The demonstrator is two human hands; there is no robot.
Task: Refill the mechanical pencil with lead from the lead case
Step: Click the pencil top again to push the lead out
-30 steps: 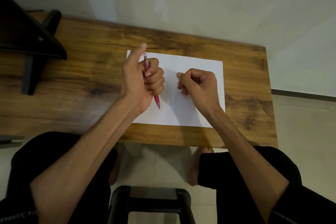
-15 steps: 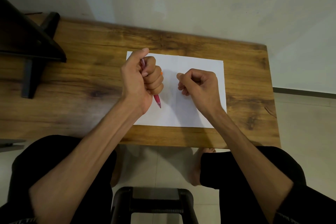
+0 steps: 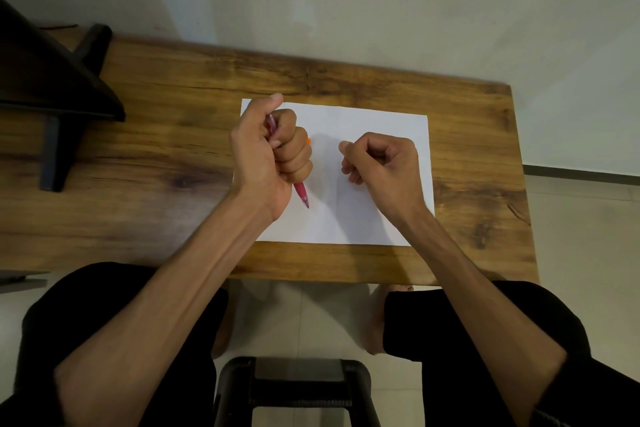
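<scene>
Left hand (image 3: pixel 268 156) wraps its fingers tight round the red mechanical pencil (image 3: pixel 300 191), tip down over the white paper (image 3: pixel 363 218), thumb over the cap end. Right hand (image 3: pixel 381 163) is curled; whether it holds anything, I can't tell. Best to click gently, tip off the sheet, so fresh lead doesn't snap.

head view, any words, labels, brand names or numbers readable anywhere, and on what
None can be read.
Sheet of white paper: blank where it shows.
Red mechanical pencil in the left hand: no print visible on the barrel; most of it is hidden by the fingers.
Right hand: curled, whatever it may hold is hidden.
Wooden table and the dark stand on it: no markings visible.
</scene>
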